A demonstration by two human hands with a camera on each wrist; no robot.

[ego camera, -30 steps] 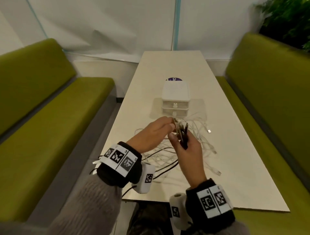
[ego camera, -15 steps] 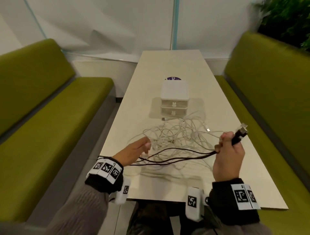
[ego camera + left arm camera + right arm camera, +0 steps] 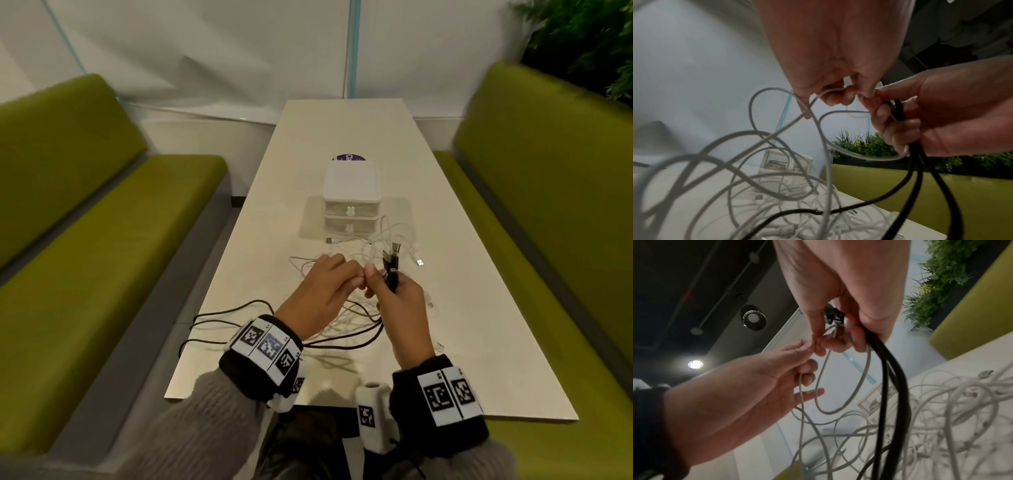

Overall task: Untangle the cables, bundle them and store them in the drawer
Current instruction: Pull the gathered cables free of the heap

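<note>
My right hand (image 3: 383, 284) grips several folded strands of a black cable (image 3: 391, 265), its plugs sticking up above the fist. Loops of that cable trail left over the table edge. My left hand (image 3: 346, 274) meets it fingertip to fingertip and pinches a thin white cable (image 3: 801, 402). In the left wrist view the left hand (image 3: 849, 95) holds the white strand next to the right hand (image 3: 890, 116). A tangle of white cables (image 3: 390, 236) lies on the table (image 3: 479, 342). Behind it stands a white two-drawer unit (image 3: 351, 185), both drawers closed.
Green benches (image 3: 102, 257) run along both sides of the long table. A purple round sticker (image 3: 349, 157) shows behind the drawer unit. Plants (image 3: 589, 41) stand at the back right. A loose white plug (image 3: 420, 262) lies right of the hands.
Half a second ago the hands were wide apart, the right one drawing the black cable out to the right. Now they have come together over the table middle, with more black strands gathered.
</note>
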